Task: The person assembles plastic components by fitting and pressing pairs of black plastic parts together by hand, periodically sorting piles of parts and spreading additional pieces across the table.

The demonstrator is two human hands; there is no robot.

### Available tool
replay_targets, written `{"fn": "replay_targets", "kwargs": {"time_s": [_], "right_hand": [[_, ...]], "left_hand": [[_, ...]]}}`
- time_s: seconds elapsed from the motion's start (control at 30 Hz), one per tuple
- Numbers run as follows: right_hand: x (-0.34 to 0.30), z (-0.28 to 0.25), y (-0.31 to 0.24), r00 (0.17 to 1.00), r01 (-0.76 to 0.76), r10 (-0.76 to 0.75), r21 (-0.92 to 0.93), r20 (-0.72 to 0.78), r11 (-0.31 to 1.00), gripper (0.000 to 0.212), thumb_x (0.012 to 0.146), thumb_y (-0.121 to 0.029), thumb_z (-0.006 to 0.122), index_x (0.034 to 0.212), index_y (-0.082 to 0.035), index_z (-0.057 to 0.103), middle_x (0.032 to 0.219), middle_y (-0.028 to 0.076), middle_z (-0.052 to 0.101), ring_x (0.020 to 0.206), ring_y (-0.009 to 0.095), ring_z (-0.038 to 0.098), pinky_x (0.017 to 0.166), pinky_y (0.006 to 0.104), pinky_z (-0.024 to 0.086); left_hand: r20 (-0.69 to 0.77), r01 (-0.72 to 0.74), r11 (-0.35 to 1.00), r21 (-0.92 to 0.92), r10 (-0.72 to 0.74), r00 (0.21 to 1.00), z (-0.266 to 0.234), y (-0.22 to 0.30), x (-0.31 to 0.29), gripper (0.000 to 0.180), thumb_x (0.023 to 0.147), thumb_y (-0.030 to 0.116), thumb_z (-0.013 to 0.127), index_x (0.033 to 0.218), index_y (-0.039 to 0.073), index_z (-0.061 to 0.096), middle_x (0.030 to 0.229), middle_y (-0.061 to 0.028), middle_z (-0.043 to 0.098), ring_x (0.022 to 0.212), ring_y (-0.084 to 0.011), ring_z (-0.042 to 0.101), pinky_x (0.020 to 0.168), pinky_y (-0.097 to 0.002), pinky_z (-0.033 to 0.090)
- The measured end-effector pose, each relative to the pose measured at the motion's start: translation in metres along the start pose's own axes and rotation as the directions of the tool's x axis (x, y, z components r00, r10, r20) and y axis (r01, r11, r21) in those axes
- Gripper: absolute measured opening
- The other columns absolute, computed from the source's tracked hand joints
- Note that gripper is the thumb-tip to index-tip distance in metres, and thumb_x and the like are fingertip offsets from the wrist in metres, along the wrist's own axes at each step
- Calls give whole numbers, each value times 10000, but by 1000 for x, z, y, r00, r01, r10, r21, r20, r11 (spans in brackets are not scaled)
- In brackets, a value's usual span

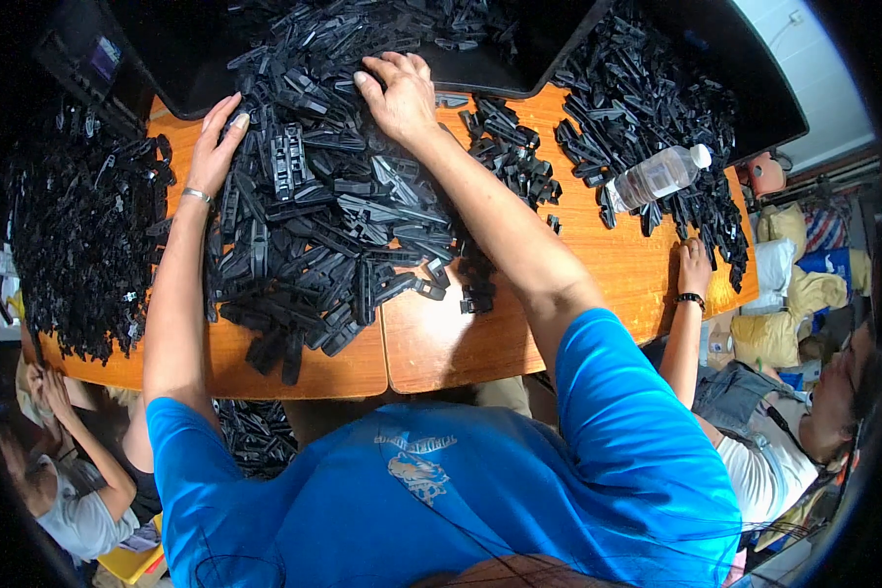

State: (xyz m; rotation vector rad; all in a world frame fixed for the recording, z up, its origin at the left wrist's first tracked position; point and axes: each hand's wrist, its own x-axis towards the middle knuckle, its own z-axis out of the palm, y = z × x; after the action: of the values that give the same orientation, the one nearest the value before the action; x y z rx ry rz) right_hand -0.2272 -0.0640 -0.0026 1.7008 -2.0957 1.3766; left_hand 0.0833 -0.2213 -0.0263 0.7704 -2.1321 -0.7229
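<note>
A large heap of black plastic parts (333,216), long and narrow like clips, lies on the wooden table in front of me and runs back into a black bin. My left hand (216,147) rests along the heap's left side, fingers stretched out against the parts. At the far side, my right hand (400,96) lies over the top of the heap, its fingers spread and a little bent, the thumb apart. I see nothing gripped in either hand, though parts touch both.
Smaller dark parts (83,225) cover the table's left end. Another black pile (647,118) spreads at the right, with a clear plastic bottle (657,178) lying on it. A co-worker's hand (694,267) is by that pile; another person sits at the left. The black bin (500,73) borders the far edge.
</note>
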Motion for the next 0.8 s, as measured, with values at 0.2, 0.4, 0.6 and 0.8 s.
{"fn": "replay_targets", "kwargs": {"time_s": [0.2,0.4,0.6,0.8], "right_hand": [[-26,-75,23,997,79,-81,-109,-16,991,359,981,-345,683,1254,-128,766,1400,150,650,1279,354,605,1078,518,489],[-66,-105,64,974,-159,216,-460,74,873,278,992,-251,641,1186,-105,777,1243,200,681,1185,415,621,1006,533,507],[-82,-92,39,985,-58,91,-214,145,975,275,1010,-250,644,1202,-97,769,1241,247,683,1174,439,649,1020,524,530],[-128,-141,-18,999,7,0,-129,51,992,254,988,-249,683,1159,-99,796,1163,185,728,1128,382,685,1000,464,549]], "left_hand": [[-54,132,991,24,-130,990,-20,11,-24,525,1058,390,652,1519,141,611,1590,-161,521,1500,-296,458,1250,-393,333],[-77,120,993,15,-119,990,-38,45,-54,497,1060,374,660,1479,107,639,1504,-140,615,1431,-268,537,1210,-366,382],[-67,-1,1000,0,1,998,-44,123,-108,399,1045,229,686,1404,53,672,1410,-123,670,1294,-240,630,1126,-349,458],[-34,-114,966,232,125,992,-24,228,-213,404,960,177,751,1338,48,694,1386,-181,662,1313,-351,619,1133,-417,467]]}}
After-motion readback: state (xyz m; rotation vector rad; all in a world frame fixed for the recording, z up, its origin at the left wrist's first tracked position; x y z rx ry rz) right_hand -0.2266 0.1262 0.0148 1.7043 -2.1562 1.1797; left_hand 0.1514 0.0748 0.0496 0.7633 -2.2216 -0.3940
